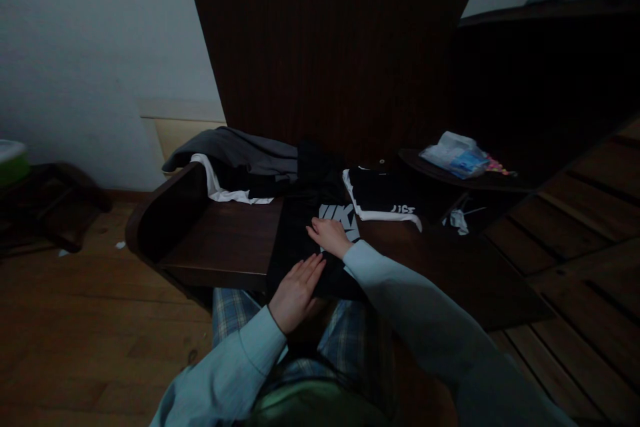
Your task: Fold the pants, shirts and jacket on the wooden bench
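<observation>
A black garment [293,233] with large pale block letters lies on the dark wooden bench top in front of me, its near part reaching the front edge. My left hand [296,293] rests on its near part, palm down, fingers stretched out and holding nothing. Just beyond it, my right hand [330,236] reaches across the lettering with its fingers curled against the cloth, seeming to grip it. The fingertips are partly hidden. To the right lies a folded black-and-white garment [377,193] with white print.
Grey, black and white clothes [240,153] lie heaped at the back left, over the bench's raised side [165,213]. A plastic packet [455,153] sits on a small shelf at right. Wooden slats [575,267] lie farther right. A dark stool [50,200] stands at far left.
</observation>
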A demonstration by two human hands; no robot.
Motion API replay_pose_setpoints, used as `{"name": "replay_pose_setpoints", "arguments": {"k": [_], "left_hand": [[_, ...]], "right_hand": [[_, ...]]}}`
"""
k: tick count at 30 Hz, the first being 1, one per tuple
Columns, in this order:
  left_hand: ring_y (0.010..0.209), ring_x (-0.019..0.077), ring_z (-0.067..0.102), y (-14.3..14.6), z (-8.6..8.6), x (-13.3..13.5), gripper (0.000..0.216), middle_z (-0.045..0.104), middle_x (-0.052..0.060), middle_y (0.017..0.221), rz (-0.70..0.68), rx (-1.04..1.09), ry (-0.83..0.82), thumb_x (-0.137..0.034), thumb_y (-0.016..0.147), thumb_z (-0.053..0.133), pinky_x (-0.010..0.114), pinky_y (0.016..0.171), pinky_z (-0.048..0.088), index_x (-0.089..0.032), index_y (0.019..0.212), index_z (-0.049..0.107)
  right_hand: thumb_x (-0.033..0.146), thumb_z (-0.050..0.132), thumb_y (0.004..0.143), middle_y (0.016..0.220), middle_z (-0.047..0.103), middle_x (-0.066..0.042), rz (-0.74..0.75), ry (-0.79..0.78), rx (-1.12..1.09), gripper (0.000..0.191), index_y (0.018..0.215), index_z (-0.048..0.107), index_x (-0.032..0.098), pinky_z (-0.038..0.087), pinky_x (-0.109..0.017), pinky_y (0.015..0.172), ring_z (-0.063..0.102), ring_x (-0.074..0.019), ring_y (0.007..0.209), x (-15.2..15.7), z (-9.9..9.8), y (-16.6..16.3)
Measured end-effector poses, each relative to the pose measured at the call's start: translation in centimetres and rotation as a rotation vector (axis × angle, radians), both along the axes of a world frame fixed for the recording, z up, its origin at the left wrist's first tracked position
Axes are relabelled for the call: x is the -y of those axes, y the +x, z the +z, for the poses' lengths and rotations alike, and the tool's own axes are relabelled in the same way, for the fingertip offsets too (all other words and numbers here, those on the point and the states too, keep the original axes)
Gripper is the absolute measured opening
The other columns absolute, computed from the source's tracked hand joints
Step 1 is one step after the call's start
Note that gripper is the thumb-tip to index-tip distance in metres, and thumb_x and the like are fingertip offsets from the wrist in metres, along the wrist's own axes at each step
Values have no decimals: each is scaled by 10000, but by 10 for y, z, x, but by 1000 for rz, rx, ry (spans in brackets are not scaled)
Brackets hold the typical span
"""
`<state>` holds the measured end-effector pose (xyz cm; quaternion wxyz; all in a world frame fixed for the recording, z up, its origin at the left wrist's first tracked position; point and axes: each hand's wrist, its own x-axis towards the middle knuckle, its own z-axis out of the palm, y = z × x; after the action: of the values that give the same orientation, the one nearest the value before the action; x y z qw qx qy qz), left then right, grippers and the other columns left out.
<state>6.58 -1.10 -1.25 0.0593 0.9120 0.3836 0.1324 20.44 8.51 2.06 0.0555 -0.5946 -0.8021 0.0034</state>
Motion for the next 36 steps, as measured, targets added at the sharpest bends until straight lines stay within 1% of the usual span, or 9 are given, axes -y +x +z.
{"name": "replay_pose_setpoints", "arguments": {"k": [6, 10, 12, 16, 21, 25, 28, 32, 36], "left_hand": [[1313, 244, 111, -31, 11, -1, 725, 205, 130, 1419, -11, -48, -80, -229, 683, 537, 437, 1040, 210, -109, 1334, 239], [1282, 228, 238, -44, 21, -12, 566, 296, 115, 1386, -11, -11, -142, -418, 814, 417, 433, 1011, 274, -148, 1303, 327], [1264, 210, 284, -45, 22, -21, 486, 346, 90, 1364, 60, 6, -112, -417, 858, 338, 428, 1005, 284, -176, 1278, 375], [1264, 224, 283, -40, 15, -38, 458, 360, 70, 1358, 155, -21, 5, -420, 858, 348, 441, 992, 296, -207, 1259, 411], [1245, 230, 319, -32, 6, -44, 432, 384, 72, 1344, 217, -29, 129, -403, 858, 359, 435, 977, 318, -222, 1243, 436], [1235, 243, 333, -27, 5, -43, 415, 408, 81, 1326, 240, -10, 169, -367, 860, 365, 445, 998, 284, -194, 1224, 460], [1253, 222, 302, -23, 7, -41, 404, 389, 68, 1341, 146, 15, 152, -305, 866, 347, 423, 1012, 273, -178, 1239, 437], [1254, 170, 302, -16, 10, -41, 402, 388, 42, 1344, -45, 1, 51, -294, 881, 320, 362, 1008, 293, -193, 1261, 401], [1265, 201, 282, -6, 11, -55, 458, 378, 72, 1348, -30, -13, -17, -404, 867, 340, 392, 1002, 287, -182, 1264, 396]], "right_hand": [[344, 332, 874, 817, 644, -75, 16, 25, 5, 285, 877, 563, 176, 393, -273, 646, 600, -198, 767, -3, -6, 6], [444, 355, 861, 804, 635, -69, 50, 36, -42, 332, 845, 547, 174, 389, -270, 646, 593, -194, 760, -2, -6, 9], [495, 348, 849, 792, 628, -72, 70, 49, -63, 376, 840, 534, 169, 391, -272, 634, 590, -195, 745, 1, -6, 9], [507, 357, 841, 819, 606, -79, 94, 85, -107, 384, 869, 516, 159, 409, -285, 670, 572, -193, 779, 10, -5, 12], [497, 402, 823, 975, 567, -98, 139, 97, -231, 404, 1016, 503, 156, 422, -318, 794, 520, -201, 944, 39, -6, 26], [501, 471, 781, 1251, 436, -151, 329, 99, -191, 586, 1225, 399, 126, 314, -387, 971, 374, -239, 1173, 72, -17, 39], [500, 521, 743, 1374, 280, -175, 390, 74, -94, 732, 1314, 295, 101, 209, -440, 1027, 218, -270, 1275, 87, -27, 46], [547, 480, 747, 1414, 200, -150, 435, -49, -92, 802, 1358, 203, 108, 144, -425, 1055, 153, -243, 1305, 85, -25, 58], [540, 382, 809, 1410, 227, -118, 410, -143, -174, 689, 1351, 240, 139, 149, -403, 1061, 175, -205, 1304, 62, -14, 70]]}}
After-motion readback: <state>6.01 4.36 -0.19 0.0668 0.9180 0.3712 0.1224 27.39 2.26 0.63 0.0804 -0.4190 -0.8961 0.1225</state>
